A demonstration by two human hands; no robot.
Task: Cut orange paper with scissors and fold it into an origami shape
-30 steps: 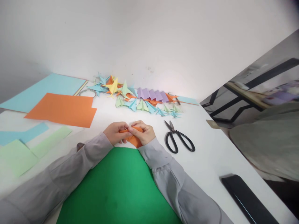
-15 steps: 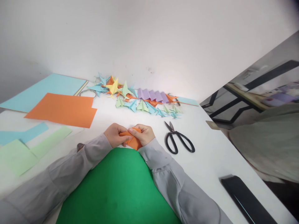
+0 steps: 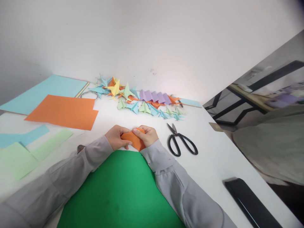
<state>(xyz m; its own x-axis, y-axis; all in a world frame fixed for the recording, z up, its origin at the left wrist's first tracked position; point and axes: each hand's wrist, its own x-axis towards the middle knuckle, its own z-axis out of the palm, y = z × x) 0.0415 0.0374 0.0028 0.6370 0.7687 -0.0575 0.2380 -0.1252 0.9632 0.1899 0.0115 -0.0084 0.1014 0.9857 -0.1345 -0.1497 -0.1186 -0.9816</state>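
Note:
A small folded piece of orange paper [image 3: 133, 138] is held between my two hands, just above the white table. My left hand [image 3: 117, 137] grips its left end, with the thumb below and the fingers behind. On the other side my right hand [image 3: 149, 136] pinches the paper, thumb pressed on its upper face. Fingers behind the paper are partly hidden. To the right of my right hand lie black-handled scissors [image 3: 175, 135], blades slightly apart and pointing away from me. Behind the hands, along the wall, sits a row of folded paper figures [image 3: 144, 107] in several colours.
At the left lie orange sheets [image 3: 64, 110], a large light-blue sheet [image 3: 45, 91] and cut green pieces [image 3: 17, 160]. A long black object [image 3: 251, 202] rests near the table's right edge. Green material [image 3: 118, 190] covers the area between my forearms. Someone's grey clothing [image 3: 273, 142] shows at far right.
My left thumb has slid down and off the middle of the orange paper, baring more of its face. My right thumb has shifted slightly. Both hands keep hold of it.

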